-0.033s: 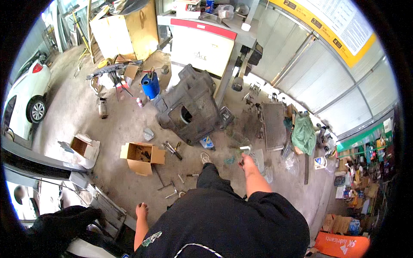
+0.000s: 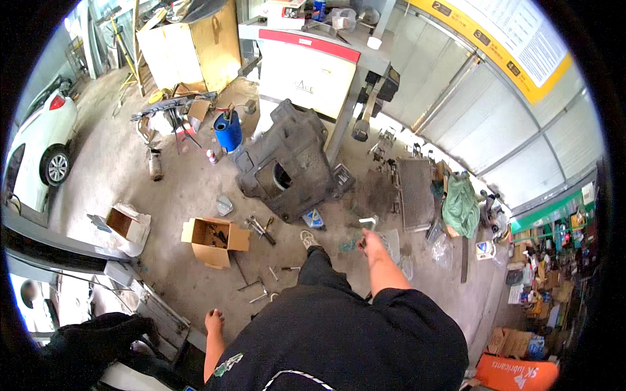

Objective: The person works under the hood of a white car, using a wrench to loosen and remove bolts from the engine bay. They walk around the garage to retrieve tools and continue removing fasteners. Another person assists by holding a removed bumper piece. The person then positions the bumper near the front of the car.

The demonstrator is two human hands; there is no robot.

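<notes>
Pale object (image 2: 368,222) is pinched in the right hand's (image 2: 373,244) fingers; the left hand's (image 2: 214,321) fingers curl, contents impossible to tell; carton (image 2: 225,255) already open, tools (image 2: 261,229) loose mid-floor (image 2: 179,186).

1. Your shirt (image 2: 365,332) is soft, matt black cloth.
2. The small pale piece (image 2: 367,223) in your right hand (image 2: 371,243) looks smooth; its material is too small to tell.
3. The open box (image 2: 207,255) before you is matt brown cardboard.
4. You face a big dark cover (image 2: 305,156) that looks like dull, moulded plastic.
5. Your floor (image 2: 98,153) looks like rough, stained concrete.
6. The car (image 2: 39,130) on your left has glossy white paint.
</notes>
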